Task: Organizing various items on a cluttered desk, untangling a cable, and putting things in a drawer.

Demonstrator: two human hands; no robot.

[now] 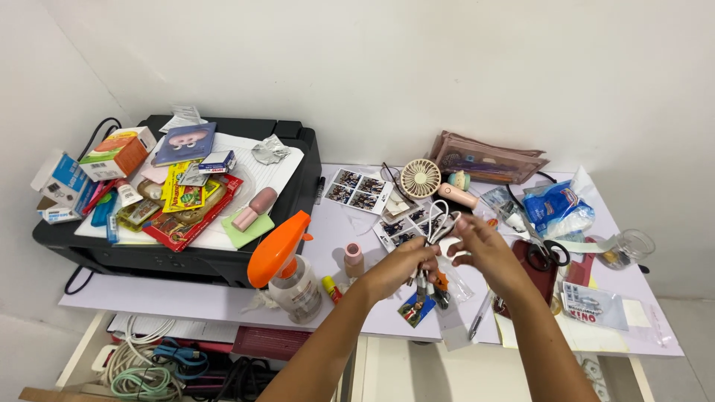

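Evidently mid-untangling, left hand (400, 266) and right hand (484, 249) both pinch a looped white cable (437, 221) (fan (421, 178) at twelve o'clock), next needing gentler parting.

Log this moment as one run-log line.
left hand: holds white cable bundle | right hand: touching the bundle, fingers at its loop | beneath: photo strips on white table

Two bare forearms; bare hands (447, 257); no sleeves, rings or watch
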